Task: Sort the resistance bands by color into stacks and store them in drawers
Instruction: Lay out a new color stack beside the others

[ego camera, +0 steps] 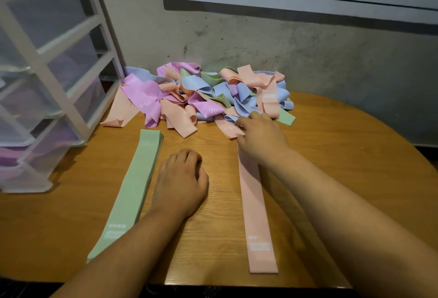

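A tangled pile of resistance bands [203, 94] in pink, peach, blue and green lies at the back of the wooden table [343, 155]. A flat stack of green bands [132, 191] lies lengthwise at the left. A flat peach band [256, 214] lies lengthwise at the right. My left hand [182, 179] rests on the bare wood between them, fingers curled under, holding nothing. My right hand [260, 134] reaches over the far end of the flat peach band to the pile's front edge, fingertips touching a peach band [228, 129] printed with a number; its grip is hidden.
A translucent plastic drawer unit [47, 84] with white frame stands at the left on the table; purple bands show through its lower drawers. A rough grey wall [308, 49] rises right behind the pile. The table's curved edge runs along the right.
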